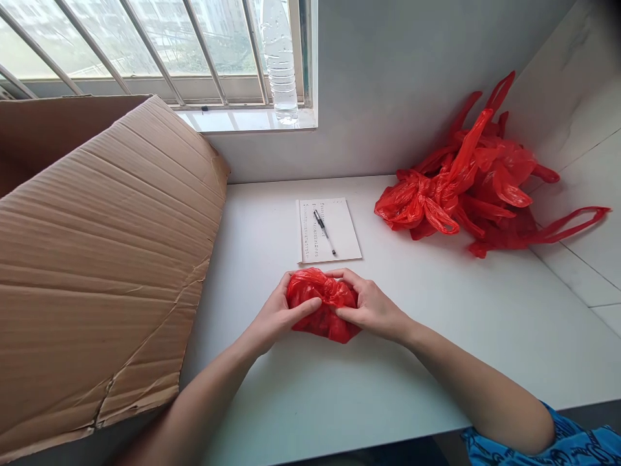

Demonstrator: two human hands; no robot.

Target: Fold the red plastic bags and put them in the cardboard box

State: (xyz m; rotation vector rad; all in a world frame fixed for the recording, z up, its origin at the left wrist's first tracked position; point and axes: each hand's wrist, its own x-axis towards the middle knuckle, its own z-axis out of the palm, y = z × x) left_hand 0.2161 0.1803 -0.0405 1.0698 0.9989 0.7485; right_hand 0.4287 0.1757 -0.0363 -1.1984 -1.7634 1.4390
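Observation:
A knotted red plastic bag [334, 329] is held between both hands near the middle of the white table. Its knot sits on top, and whatever is inside cannot be made out. My left hand [286, 309] grips the bag's left side, thumb across the top. On the right side my right hand [371, 305] is closed around it, thumb near the knot. Just beyond the bag lies a notepad [345, 236] with handwritten marks, and a black-capped pen [324, 231] rests on it.
A large open cardboard box [111, 259] takes up the left side. Several red plastic bags [485, 181] are heaped at the back right against the wall. On the sill of the barred window stands a clear water bottle [281, 71]. The white table's [388, 401] front edge runs below my forearms.

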